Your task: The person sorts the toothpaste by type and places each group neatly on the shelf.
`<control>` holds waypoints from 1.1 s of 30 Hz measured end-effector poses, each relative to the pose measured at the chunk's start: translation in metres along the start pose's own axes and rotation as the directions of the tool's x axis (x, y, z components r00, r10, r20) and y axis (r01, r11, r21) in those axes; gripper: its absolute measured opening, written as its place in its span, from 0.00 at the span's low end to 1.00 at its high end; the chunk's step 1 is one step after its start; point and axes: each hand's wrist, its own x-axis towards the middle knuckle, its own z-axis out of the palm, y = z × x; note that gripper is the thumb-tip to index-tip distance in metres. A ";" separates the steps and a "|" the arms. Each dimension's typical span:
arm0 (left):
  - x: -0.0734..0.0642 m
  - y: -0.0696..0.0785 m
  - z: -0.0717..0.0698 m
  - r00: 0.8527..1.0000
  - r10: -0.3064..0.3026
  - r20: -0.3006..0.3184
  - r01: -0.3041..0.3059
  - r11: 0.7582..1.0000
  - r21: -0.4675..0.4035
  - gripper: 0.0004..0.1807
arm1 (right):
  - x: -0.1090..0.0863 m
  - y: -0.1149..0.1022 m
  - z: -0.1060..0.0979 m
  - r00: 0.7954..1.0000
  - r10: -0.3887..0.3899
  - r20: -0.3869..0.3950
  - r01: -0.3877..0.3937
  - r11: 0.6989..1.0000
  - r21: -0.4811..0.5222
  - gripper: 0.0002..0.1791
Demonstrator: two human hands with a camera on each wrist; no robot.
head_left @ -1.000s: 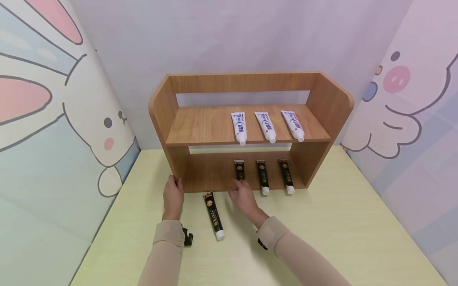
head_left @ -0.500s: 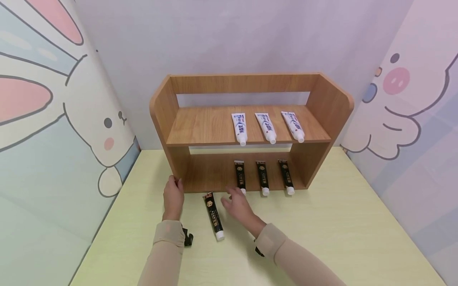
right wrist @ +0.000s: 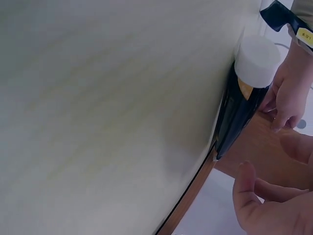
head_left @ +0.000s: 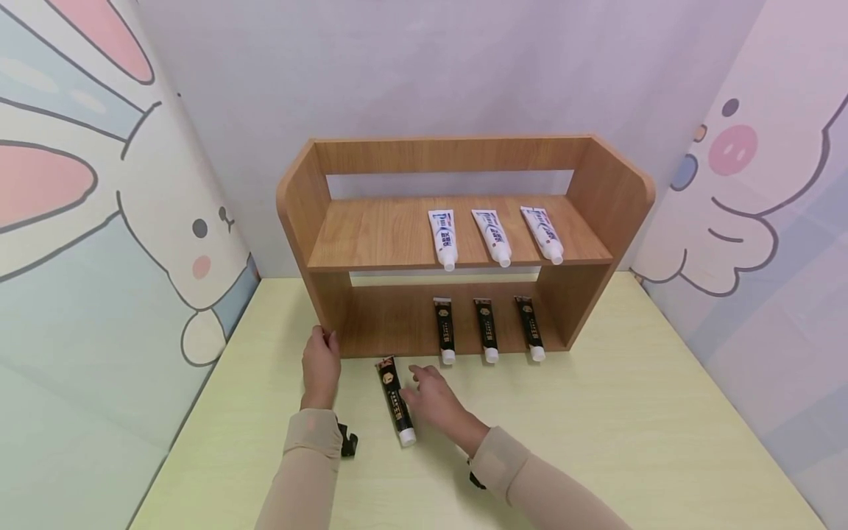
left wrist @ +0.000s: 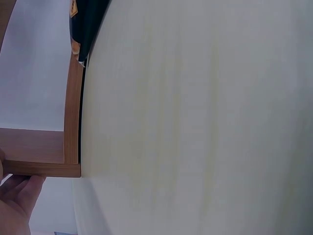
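At the lower left corner of the wooden two-tier shelf (head_left: 450,153), my left hand (head_left: 321,368) grips the side panel (left wrist: 46,169), thumb against its outer face in the left wrist view. A black toothpaste tube (head_left: 395,401) with a white cap lies on the table before the shelf, cap towards me. My right hand (head_left: 433,403) is just right of this tube, fingers spread and holding nothing. In the right wrist view, the right thumb and fingers (right wrist: 247,188) stand apart near the tube's flat end.
Three black tubes (head_left: 486,324) lie on the lower shelf, caps at its front edge. Three white toothpaste tubes (head_left: 493,234) lie on the upper shelf, caps slightly past the edge. Cartoon-printed walls (head_left: 165,221) enclose the pale yellow table (head_left: 629,412).
My right hand has let go of the leftmost black tube on the lower shelf and moved left and towards me, to the tube on the table. My left hand stays put.
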 end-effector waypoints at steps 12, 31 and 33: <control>-0.002 0.002 -0.002 1.000 -0.015 0.014 0.015 1.000 -0.011 0.13 | -0.012 -0.010 0.004 0.993 0.072 0.092 -0.066 0.995 -0.071 0.31; -0.003 -0.001 -0.001 1.000 0.011 -0.001 -0.011 1.000 -0.002 0.12 | -0.022 -0.018 0.015 0.975 0.189 0.117 -0.181 0.980 -0.078 0.33; -0.004 -0.001 -0.001 1.000 0.008 0.003 -0.008 1.000 -0.007 0.12 | -0.022 -0.018 0.016 0.974 0.192 0.118 -0.184 0.980 -0.074 0.33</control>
